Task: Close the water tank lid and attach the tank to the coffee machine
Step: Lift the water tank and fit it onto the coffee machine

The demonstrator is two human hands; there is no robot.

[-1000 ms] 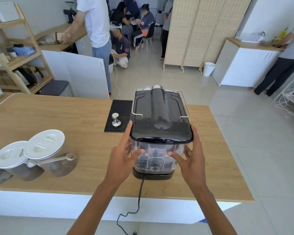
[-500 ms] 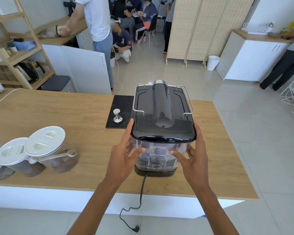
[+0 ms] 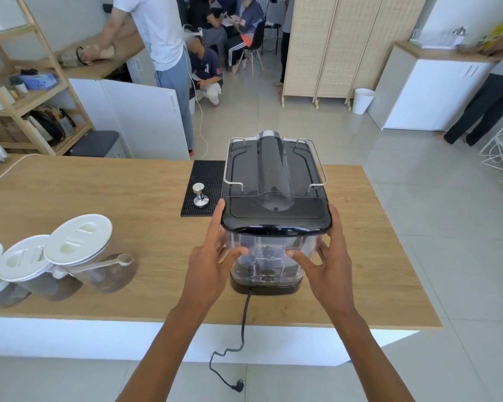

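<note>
A black coffee machine [image 3: 273,175] with two wire rails on its top stands on the wooden counter [image 3: 128,204], its back facing me. The clear water tank [image 3: 269,256] sits upright at the machine's rear on the black base, and its dark lid [image 3: 276,224] lies flat and shut over it. My left hand [image 3: 212,256] presses the tank's left side, thumb on its near face. My right hand [image 3: 328,259] holds the right side the same way. The tank's far side is hidden by the machine.
The machine's power cord [image 3: 244,323] hangs over the near counter edge, unplugged. A metal tamper [image 3: 199,195] stands on a black mat [image 3: 204,181] left of the machine. Three white-lidded jars [image 3: 79,250] lie at the left. Other people stand and sit beyond the counter.
Both hands have stayed on the sides of the tank. The view has shifted slightly, and the machine with its tank looks unmoved on the counter.
</note>
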